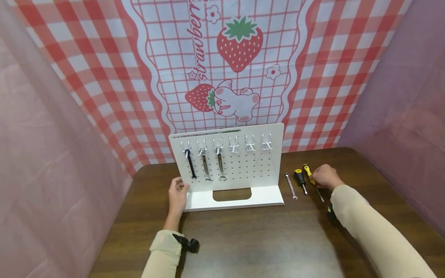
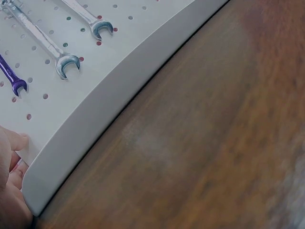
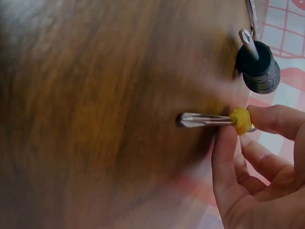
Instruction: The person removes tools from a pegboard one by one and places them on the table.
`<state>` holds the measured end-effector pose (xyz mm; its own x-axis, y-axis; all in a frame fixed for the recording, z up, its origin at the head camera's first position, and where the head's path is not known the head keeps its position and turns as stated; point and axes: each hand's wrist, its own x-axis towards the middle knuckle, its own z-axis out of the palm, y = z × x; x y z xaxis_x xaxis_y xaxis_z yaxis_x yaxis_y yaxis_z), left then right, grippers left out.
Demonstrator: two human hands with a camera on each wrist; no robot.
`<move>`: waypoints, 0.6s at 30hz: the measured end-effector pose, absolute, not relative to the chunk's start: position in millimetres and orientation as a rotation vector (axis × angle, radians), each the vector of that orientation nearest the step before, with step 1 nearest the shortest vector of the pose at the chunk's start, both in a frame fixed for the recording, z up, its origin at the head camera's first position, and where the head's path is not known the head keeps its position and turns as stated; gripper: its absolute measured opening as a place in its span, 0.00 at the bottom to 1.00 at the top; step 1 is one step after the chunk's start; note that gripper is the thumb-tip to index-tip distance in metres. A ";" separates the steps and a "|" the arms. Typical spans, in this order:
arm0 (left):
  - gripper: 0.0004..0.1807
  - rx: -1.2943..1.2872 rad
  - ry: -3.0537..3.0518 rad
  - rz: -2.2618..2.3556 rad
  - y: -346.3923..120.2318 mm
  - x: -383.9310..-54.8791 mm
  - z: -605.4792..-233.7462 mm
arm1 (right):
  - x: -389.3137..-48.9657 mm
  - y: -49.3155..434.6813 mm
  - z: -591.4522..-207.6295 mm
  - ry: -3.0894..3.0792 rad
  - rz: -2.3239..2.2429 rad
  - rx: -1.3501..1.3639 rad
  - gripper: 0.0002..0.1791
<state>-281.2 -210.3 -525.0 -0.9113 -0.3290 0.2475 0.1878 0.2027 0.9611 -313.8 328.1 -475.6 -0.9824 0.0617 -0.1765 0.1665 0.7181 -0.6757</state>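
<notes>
A white pegboard stand (image 1: 243, 170) stands on the table with a row of hooks along its upper part. My left hand (image 1: 178, 193) grips its lower left edge; in the left wrist view the thumb lies on the front face. On the left hooks hang a dark wrench (image 1: 191, 164) and two silver wrenches (image 1: 205, 166). Right of the board, my right hand (image 1: 326, 176) pinches a yellow-handled screwdriver (image 3: 242, 120) between thumb and fingers, close to where the shaft begins. Beside it lie a stubby black-and-yellow screwdriver (image 1: 299, 176) and a small wrench (image 1: 291, 186).
Three hooks (image 1: 250, 146) on the board's right side carry nothing. The brown wooden table (image 1: 257, 239) extends in front of the stand. A red-and-white strawberry cloth (image 1: 240, 50) hangs behind, with pinkish curtains (image 1: 399, 108) at both sides.
</notes>
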 end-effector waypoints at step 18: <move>0.14 0.132 -2.072 -1.758 -209.2 -280.4 -523.6 | -314.6 335.5 -479.7 2.926 -0.916 0.208 0.13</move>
<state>-280.4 -209.2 -523.6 -0.9082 -0.3347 0.2511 0.1933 0.1968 0.9612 -314.6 335.5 -479.7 -0.9885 0.1082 -0.1055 0.1491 0.8132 -0.5625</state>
